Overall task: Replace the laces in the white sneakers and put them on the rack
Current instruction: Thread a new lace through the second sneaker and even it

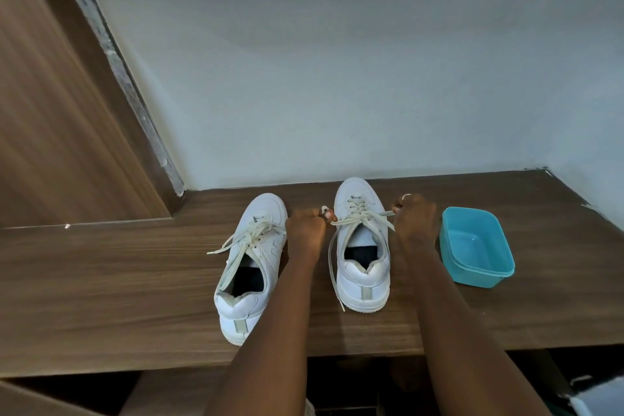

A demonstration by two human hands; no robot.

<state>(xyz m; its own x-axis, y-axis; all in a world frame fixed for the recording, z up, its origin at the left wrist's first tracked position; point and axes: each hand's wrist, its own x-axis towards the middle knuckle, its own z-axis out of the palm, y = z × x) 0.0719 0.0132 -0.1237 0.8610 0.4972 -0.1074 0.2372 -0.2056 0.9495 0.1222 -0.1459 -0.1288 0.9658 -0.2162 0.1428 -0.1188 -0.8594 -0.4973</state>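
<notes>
— While it's threading the white low-top sneaker (pixel 363 277) on the brown wooden shelf (pixel 135 280), how's the flat cream lace (pixel 351 221) handling?
— I'm guessing soft, limp, light; left hand (pixel 305 230) and right hand (pixel 413 216), apart, are pinching it on either side.

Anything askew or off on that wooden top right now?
Nothing spilled or damaged. The left sneaker sits skewed, toe angled toward the right sneaker, its loose laces trailing onto the wooden top. The left hand and right hand each pinch an end of the right sneaker's lace. The blue tub stands upright.
</notes>
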